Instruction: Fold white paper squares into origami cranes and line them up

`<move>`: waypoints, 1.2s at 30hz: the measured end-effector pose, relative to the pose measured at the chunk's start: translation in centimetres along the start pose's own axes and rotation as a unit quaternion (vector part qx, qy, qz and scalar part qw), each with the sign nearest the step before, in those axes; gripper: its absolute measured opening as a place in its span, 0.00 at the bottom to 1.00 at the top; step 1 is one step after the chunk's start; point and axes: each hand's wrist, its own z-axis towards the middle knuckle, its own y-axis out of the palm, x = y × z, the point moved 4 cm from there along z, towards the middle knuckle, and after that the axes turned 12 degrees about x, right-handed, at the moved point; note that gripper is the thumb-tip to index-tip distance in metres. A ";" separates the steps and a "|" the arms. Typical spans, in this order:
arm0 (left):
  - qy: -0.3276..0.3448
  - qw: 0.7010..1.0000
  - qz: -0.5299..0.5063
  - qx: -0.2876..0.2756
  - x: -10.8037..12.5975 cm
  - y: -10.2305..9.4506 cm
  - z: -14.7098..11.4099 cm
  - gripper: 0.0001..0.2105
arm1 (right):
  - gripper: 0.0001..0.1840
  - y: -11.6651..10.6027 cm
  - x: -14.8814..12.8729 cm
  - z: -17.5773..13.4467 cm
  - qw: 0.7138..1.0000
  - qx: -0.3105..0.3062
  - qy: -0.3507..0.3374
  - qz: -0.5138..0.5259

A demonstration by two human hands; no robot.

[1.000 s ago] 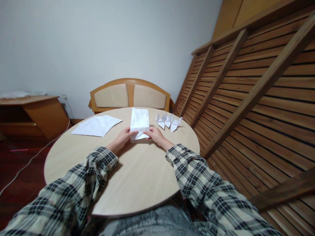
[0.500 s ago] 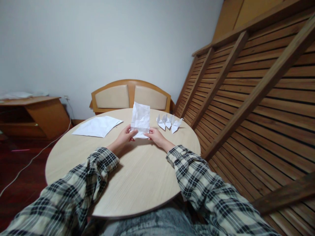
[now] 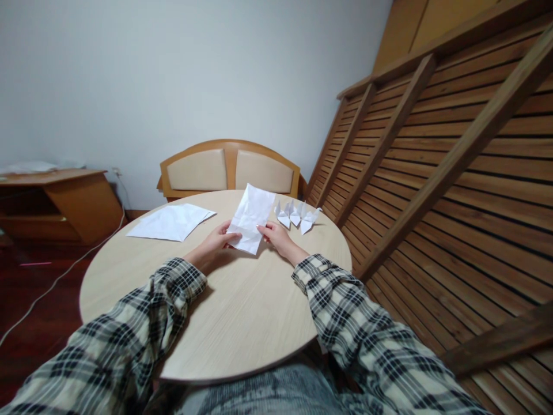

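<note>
A creased white sheet of paper (image 3: 252, 211), a long rectangle tilted with its top to the right, is held between both hands over the table. My left hand (image 3: 219, 237) pinches its lower left edge, thumb on the front and fingers behind. On the opposite edge, my right hand (image 3: 276, 236) grips it the same way, a little higher up. Several white paper cranes (image 3: 295, 214) stand in a row just beyond my right hand. To the left of my left hand lies a stack of white paper (image 3: 168, 222).
The round wooden table (image 3: 242, 323) reaches close to my lap. A headboard (image 3: 230, 167) stands behind it against the wall. A slatted wooden frame (image 3: 432, 173) leans along the right side. At left are a low desk (image 3: 82, 202) and a white cable (image 3: 58, 280) on the floor.
The paper has turned from upright to leaning right, its lower end now nearer me. My right hand has shifted up along its edge. The cranes and paper stack have stayed put.
</note>
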 end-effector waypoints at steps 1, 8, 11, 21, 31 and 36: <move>-0.007 1.000 0.000 -0.005 0.0 0.1 -0.1 0.18 | 0.16 -0.2 0.1 0.2 1.000 0.015 0.005 -0.002; -0.046 0.996 0.045 -0.068 -0.3 0.6 -0.7 0.12 | 0.21 -1.1 0.4 1.0 0.998 0.064 -0.011 -0.022; -0.073 0.994 0.042 -0.076 -0.8 0.7 -0.9 0.11 | 0.22 -1.0 0.4 1.0 0.998 0.055 -0.022 -0.026; -0.057 0.998 0.031 -0.025 -1.6 0.0 0.3 0.10 | 0.19 -0.4 -0.5 0.3 0.998 0.002 -0.046 -0.033; -0.070 0.997 0.024 -0.008 -1.1 -1.3 0.9 0.11 | 0.19 -0.8 -0.6 0.1 0.998 0.018 0.011 0.051; -0.126 0.975 -0.137 0.119 -0.8 -2.1 1.6 0.20 | 0.19 -0.8 -1.0 0.0 0.980 0.079 0.078 0.167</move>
